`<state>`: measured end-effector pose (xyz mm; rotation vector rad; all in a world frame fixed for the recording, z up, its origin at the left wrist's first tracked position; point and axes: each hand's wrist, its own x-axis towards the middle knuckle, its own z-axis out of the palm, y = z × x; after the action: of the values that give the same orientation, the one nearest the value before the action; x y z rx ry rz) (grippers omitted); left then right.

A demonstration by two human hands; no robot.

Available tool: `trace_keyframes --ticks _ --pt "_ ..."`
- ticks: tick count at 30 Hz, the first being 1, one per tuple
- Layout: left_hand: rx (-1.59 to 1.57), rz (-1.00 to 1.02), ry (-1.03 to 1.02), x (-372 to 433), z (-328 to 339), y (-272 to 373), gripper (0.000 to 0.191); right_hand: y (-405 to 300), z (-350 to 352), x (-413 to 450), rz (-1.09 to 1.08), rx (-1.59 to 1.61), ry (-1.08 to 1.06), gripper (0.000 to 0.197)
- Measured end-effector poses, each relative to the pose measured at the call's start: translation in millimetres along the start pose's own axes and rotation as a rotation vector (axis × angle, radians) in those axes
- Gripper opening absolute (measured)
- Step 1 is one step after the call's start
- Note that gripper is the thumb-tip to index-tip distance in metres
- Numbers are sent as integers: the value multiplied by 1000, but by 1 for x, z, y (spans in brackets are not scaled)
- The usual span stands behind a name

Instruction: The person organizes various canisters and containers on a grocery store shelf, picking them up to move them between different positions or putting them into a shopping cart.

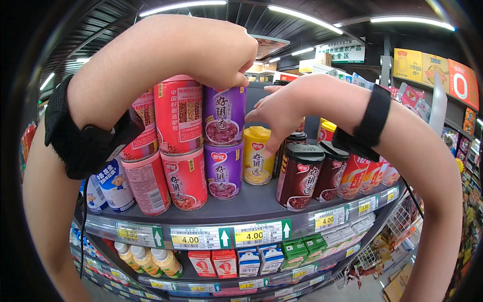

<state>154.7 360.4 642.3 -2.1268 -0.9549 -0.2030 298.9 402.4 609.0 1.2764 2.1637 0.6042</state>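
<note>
My left hand is at the top of the upper purple porridge can, its fingers curled and partly hidden. Whether it grips that can does not show. The upper can stands on a second purple can. My right hand, fingers spread, reaches over the shelf from the right; its thumb overlaps a yellow porridge can in the picture. Contact there cannot be told. Left of the purple stack, red-pink cans are also stacked two high. Dark brown cans stand below my right wrist.
A clear price-label strip edges the grey shelf. Lower down are bottles with white caps, red cartons and green cartons. Blue-and-white cans stand at left, orange-red cans at right. Black straps circle both forearms.
</note>
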Motion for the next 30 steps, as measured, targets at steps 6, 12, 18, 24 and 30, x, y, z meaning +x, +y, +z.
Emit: trace_keyframes --ticks 6,12,18,24,30 --pt "62 33 53 -2 -6 4 19 7 10 23 -113 84 -6 84" --pt "51 81 113 -6 -1 2 19 15 14 8 -273 186 224 75" --pt "36 53 65 3 3 4 21 34 24 -26 -210 177 552 70" --pt "39 -44 80 1 1 9 23 61 42 -85 -214 69 968 70" --pt "129 -30 282 33 22 12 28 80 53 -149 -123 376 953 59"
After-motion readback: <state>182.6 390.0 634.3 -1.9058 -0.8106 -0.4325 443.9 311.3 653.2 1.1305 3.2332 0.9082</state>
